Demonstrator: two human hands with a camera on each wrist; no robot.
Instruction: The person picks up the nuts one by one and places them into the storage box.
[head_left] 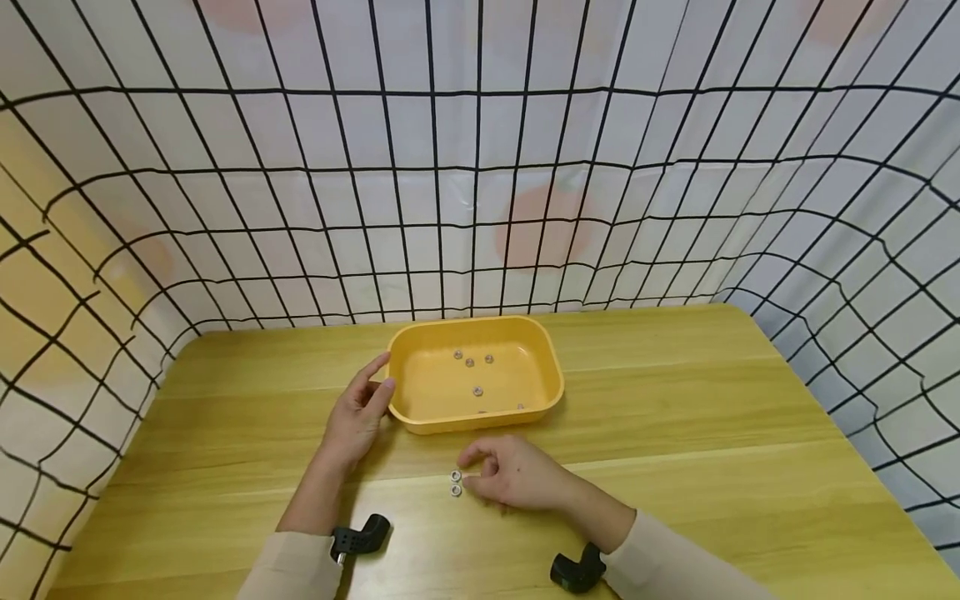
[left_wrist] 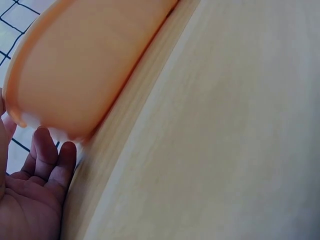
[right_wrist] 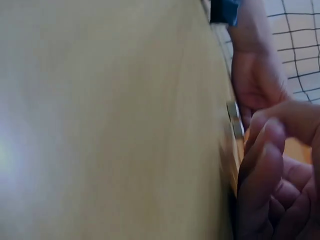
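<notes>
The yellow tray (head_left: 420, 425) sits on the wooden table, holding several small metal nuts (head_left: 477, 391). My left hand (head_left: 358, 421) grips the tray's left end, thumb and index finger at the rim; in the left wrist view its other fingers (left_wrist: 45, 150) curve below the tray's outer wall. Two metal nuts (head_left: 456, 483) lie one behind the other on the table in front of the tray. Just right of them is my right hand (head_left: 521, 473), thumb and index finger bent and apart, their tips close to the nuts. The right wrist view shows both nuts (right_wrist: 234, 119) beyond the fingertips.
A black wire grid (head_left: 480, 167) with pale printed cloth behind it rises at the table's back and sides. Each wrist wears a black camera mount (head_left: 362, 534). Wooden tabletop (head_left: 712, 433) extends to both sides of the tray.
</notes>
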